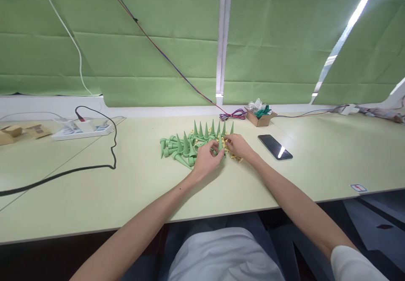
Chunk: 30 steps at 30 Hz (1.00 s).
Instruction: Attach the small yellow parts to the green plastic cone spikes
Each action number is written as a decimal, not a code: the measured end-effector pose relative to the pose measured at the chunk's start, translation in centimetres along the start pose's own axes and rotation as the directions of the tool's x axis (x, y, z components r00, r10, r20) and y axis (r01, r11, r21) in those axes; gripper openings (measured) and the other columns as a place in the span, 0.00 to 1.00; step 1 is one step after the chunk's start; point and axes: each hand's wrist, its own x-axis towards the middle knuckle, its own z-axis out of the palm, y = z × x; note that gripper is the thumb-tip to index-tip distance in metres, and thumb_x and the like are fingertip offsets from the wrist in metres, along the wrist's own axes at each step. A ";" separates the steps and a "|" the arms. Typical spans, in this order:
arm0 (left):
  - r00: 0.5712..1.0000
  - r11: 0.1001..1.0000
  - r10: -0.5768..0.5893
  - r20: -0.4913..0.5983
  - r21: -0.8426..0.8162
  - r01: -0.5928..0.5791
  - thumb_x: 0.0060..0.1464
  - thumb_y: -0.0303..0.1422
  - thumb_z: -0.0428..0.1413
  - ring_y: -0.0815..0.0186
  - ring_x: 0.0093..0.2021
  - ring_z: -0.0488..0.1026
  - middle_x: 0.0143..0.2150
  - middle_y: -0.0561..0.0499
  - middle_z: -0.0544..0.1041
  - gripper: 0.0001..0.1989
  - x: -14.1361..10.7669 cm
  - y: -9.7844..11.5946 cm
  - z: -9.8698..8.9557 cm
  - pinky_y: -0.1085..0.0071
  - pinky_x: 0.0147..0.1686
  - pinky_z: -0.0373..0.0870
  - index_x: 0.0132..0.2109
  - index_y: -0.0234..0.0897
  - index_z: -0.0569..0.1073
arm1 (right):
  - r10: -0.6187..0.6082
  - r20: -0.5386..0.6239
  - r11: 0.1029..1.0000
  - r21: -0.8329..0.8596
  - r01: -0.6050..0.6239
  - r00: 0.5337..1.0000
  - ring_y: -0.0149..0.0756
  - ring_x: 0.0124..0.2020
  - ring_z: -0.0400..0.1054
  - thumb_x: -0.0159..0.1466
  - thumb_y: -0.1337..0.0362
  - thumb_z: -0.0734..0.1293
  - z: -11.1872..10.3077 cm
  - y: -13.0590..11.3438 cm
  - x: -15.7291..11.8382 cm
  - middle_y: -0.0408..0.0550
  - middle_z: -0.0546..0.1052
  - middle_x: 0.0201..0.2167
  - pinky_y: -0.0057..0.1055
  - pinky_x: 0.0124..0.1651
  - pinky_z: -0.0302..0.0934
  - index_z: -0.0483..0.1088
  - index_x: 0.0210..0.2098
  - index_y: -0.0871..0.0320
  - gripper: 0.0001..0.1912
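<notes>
Green plastic cones [186, 146] form a pile on the pale table, some lying on their sides and some standing points up. A row of upright cones runs along the back of the pile. My left hand [208, 158] is closed around one upright green cone [220, 142] at the pile's right side. Beside it, my right hand [238, 145] has its fingers together over small yellow pieces [236, 158]; what its fingertips hold, if anything, is too small to make out.
A black phone [275, 147] lies to the right. Behind are a small cardboard box [260, 120] with plastic and green material, and a coiled red-blue wire [233, 114]. On the left are a white power strip [82, 132], a black cable [79, 169] and brown cardboard pieces [38, 131].
</notes>
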 end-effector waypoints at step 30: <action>0.985 0.941 -0.174 -0.016 -0.296 0.162 0.60 0.47 0.52 0.74 0.12 0.64 0.25 0.58 0.69 0.18 0.9 -0.4 -1.2 0.75 0.14 0.55 0.33 0.41 0.56 | 0.202 -0.352 0.735 0.671 0.096 0.914 0.35 0.29 0.70 0.65 0.53 0.65 -1.6 -4.4 -2.2 0.46 0.74 0.28 0.30 0.34 0.63 0.66 0.33 0.55 0.13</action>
